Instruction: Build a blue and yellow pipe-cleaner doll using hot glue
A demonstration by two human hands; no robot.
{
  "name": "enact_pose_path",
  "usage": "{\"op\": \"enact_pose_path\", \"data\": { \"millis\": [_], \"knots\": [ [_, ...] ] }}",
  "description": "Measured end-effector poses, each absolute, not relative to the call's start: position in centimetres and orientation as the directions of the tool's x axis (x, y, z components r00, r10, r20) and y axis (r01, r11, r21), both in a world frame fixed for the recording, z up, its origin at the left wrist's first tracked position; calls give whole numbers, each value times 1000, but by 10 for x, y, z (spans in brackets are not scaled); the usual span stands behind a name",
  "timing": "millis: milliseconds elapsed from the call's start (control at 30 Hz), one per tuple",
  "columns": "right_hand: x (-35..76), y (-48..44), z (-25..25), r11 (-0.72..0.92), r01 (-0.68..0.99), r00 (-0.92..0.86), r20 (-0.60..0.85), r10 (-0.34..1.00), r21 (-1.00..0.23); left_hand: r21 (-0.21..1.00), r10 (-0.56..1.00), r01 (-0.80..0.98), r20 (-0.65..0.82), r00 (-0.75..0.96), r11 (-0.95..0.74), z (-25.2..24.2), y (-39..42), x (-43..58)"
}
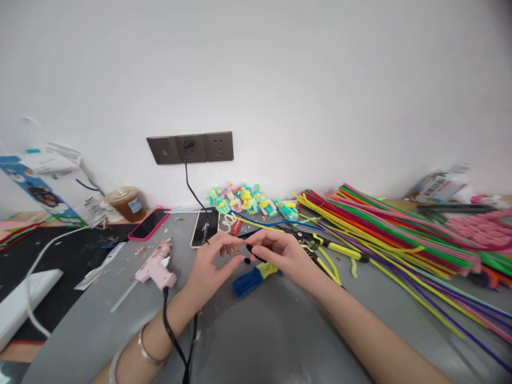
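Note:
My left hand point(212, 264) and my right hand point(280, 253) meet over the grey table point(256, 330), fingertips pinched together on a short black pipe cleaner piece point(251, 253). A blue and yellow pipe cleaner figure point(252, 278) lies on the table just below the hands. My left wrist wears a silver bangle point(146, 349). A pink glue gun point(156, 266) lies to the left of my left hand, its black cable point(172, 330) running across my left forearm.
A big pile of coloured pipe cleaners point(400, 234) covers the right side. Yellow-handled pliers point(332, 245) lie beyond my right hand. Small finished figures point(248, 200) sit by the wall under the sockets point(190, 148). Two phones point(150, 224) and a drink cup point(126, 202) stand left.

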State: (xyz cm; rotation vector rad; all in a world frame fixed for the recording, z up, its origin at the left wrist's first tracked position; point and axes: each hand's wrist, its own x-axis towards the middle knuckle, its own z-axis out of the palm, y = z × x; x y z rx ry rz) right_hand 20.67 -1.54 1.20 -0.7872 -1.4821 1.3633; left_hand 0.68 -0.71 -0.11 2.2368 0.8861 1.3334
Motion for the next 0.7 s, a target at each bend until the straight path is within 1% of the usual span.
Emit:
{"op": "enact_pose_path", "data": {
  "millis": [67,233,400,533,633,700],
  "knots": [
    [207,-16,9,176,-110,-365,205,908,-978,577,649,298,665,370,-761,-2,-7,7],
    [207,-19,8,206,29,-391,178,903,-978,519,583,267,714,388,-812,-4,-7,6],
    [209,-19,14,262,9,-363,241,900,-965,522,586,266,737,337,-810,-2,-7,5],
    [214,-17,20,324,108,-327,274,904,-940,528,599,291,751,278,-798,0,-8,4],
    [216,-15,20,343,193,-327,270,906,-919,515,592,305,760,270,-801,0,-8,2],
    [216,-15,20,339,215,-338,256,906,-916,508,592,324,760,268,-798,-1,-7,2]
  ]
}}
